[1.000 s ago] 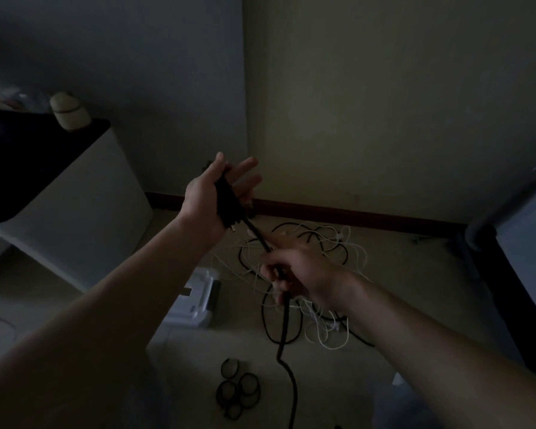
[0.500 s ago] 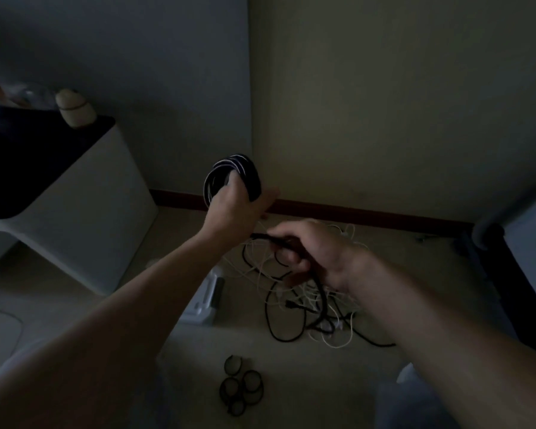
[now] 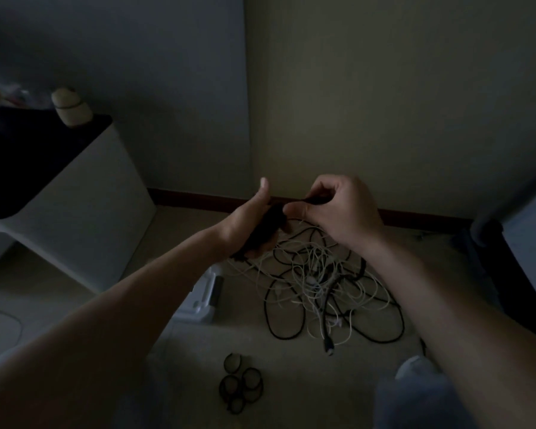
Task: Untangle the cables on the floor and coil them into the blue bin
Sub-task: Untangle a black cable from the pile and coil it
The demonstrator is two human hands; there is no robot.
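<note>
Carefully — left hand (image 3: 245, 226) grips the black cable coil (image 3: 265, 232), right hand (image 3: 341, 212) pinches its free end (image 3: 314, 200); wrap that end snugly so loops stay put.

One wide-angle camera, worn on the person's head, faces forward and down into a room corner (image 3: 248, 119); the cables (image 3: 313, 267) on the floor (image 3: 291, 366) sit mid-frame, fairly near.
</note>
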